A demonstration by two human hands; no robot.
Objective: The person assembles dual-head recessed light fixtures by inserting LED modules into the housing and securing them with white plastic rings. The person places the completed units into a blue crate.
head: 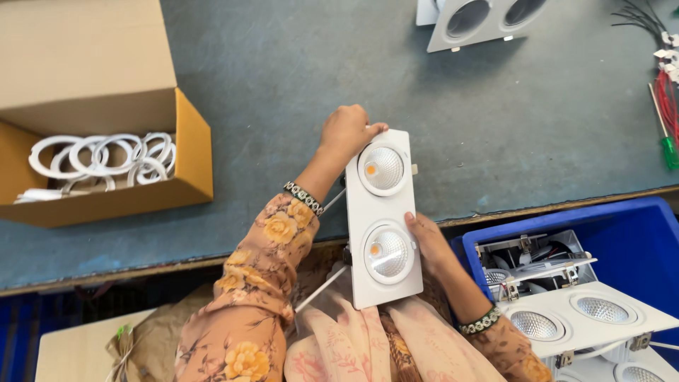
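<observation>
Grey-blue and a little scuffed, the surface [283, 78] runs across the whole view, and at its left end sits an open cardboard box [106, 141] with a heap of white plastic rings [102, 159] inside. Moving rightwards, the person's left hand [345, 133] is curled over the top left corner of a white twin-lamp downlight fitting [382, 216], fingers wrapped round its edge, the patterned sleeve and beaded bracelet trailing down from the wrist. The fitting is held on end, its upper part over the surface's front edge and its lower part above the person's lap, both round lamps facing up towards the camera. The right hand [426, 244] lies flat along the fitting's right edge beside the lower lamp, fingers fairly straight, steadying rather than gripping hard. To my eye this is a checking or handling step, with the finished unit held between both hands; any further move would need both hands to keep their hold so it does not tip. Further right, a blue crate [647, 226] holds more fittings [580, 315], another white housing [474, 21] lies at the far edge, and red wires [665, 99] sit at the extreme right.
</observation>
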